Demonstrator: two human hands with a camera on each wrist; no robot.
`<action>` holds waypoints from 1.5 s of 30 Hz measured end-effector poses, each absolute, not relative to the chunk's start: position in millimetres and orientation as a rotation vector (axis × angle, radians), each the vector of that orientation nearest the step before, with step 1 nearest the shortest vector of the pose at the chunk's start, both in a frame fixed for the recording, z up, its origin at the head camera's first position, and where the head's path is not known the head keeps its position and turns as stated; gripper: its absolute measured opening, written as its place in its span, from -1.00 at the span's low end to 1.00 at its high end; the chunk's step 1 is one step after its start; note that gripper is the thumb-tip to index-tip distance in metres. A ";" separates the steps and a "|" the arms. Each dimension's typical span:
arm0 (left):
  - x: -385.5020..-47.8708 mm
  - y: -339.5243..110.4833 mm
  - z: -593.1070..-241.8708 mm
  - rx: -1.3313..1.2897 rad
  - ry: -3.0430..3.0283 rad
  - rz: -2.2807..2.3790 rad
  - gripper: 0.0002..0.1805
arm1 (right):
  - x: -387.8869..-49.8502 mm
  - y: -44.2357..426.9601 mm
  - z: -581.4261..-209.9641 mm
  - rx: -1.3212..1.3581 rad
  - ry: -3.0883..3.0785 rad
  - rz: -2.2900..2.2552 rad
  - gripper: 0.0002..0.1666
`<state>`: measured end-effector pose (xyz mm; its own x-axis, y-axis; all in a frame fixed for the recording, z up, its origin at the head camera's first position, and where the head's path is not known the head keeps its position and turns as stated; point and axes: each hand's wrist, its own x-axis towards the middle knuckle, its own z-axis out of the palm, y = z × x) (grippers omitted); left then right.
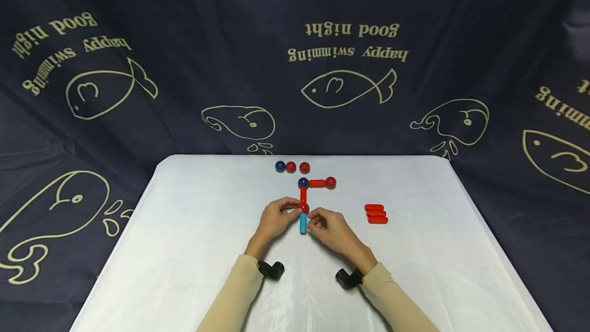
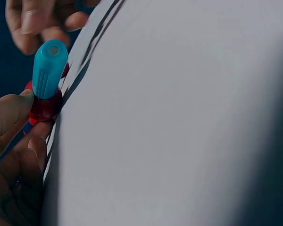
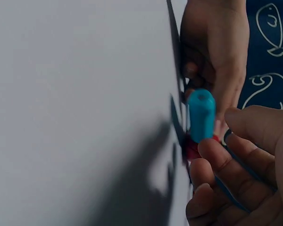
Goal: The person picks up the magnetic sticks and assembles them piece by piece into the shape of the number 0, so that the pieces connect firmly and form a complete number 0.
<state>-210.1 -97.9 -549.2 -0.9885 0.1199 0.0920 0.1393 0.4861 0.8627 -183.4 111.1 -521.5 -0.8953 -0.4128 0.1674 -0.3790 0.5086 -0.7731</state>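
Note:
In the head view a joined piece lies on the table: a dark blue ball (image 1: 302,183) with one red rod (image 1: 316,183) running right to a red ball (image 1: 330,182), and another red rod (image 1: 303,194) running down to a second red ball (image 1: 303,208). A light blue rod (image 1: 302,223) sticks out of that lower ball towards the person. My left hand (image 1: 275,218) pinches the lower red ball between thumb and fingers. Beside the light blue rod is my right hand (image 1: 334,227), its fingers loosely bent; the right wrist view shows thumb and fingertips apart, not gripping the rod (image 3: 202,115).
Behind the joined piece sit a loose dark blue ball (image 1: 280,166) and two red balls (image 1: 291,167). Three red rods (image 1: 376,213) lie stacked side by side at the right. A dark printed cloth (image 1: 350,132) hangs past the white table's (image 1: 207,188) far edge.

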 end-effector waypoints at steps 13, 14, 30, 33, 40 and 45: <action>-212.7 -97.8 -550.5 -0.229 -2.697 -1.592 -0.75 | -270.9 119.0 -489.7 -0.709 2.756 -1.295 -0.64; -212.6 -98.0 -550.5 -0.229 -2.698 -1.591 -0.75 | -278.1 118.1 -488.7 -0.699 2.760 -1.301 -0.64; -212.2 -99.8 -551.0 -0.201 -2.716 -1.593 -0.72 | -343.4 104.3 -495.4 -0.470 2.802 -1.158 -0.45; -212.7 -100.8 -550.7 -0.199 -2.707 -1.591 -0.73 | -349.1 100.6 -499.8 -0.451 2.786 -1.143 -0.41; -211.0 -102.9 -549.6 -0.176 -2.707 -1.594 -0.75 | -354.5 93.4 -508.3 -0.426 2.747 -1.163 -0.38; -211.9 -102.2 -551.2 -0.203 -2.707 -1.595 -0.73 | -355.0 92.2 -512.1 -0.387 2.740 -1.197 -0.41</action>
